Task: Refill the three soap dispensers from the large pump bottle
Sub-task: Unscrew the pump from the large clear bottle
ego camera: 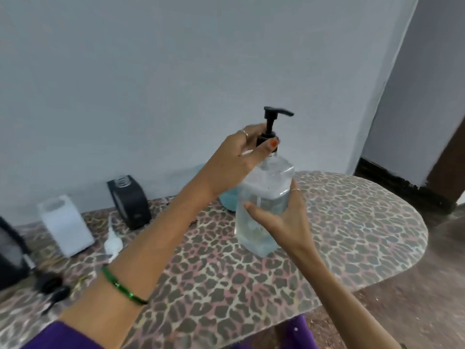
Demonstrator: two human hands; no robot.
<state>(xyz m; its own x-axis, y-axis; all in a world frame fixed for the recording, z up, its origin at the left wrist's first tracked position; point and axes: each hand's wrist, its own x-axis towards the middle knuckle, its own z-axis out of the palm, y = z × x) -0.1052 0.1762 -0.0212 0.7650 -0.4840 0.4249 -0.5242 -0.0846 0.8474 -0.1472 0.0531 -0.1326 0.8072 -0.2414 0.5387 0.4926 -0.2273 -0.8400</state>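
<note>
A large clear pump bottle with a black pump head stands tilted on the leopard-print table. My left hand pinches the black collar under the pump. My right hand holds the bottle's body from the right. A bottle with blue liquid stands behind, mostly hidden by my left arm. At the left stand a white square dispenser and a black dispenser, both with open tops. A white pump part lies between them on the table.
A dark object sits at the far left edge. Black pump parts lie near the table's front left. The wall runs close behind the table. The table's rounded end is at the right, with floor beyond.
</note>
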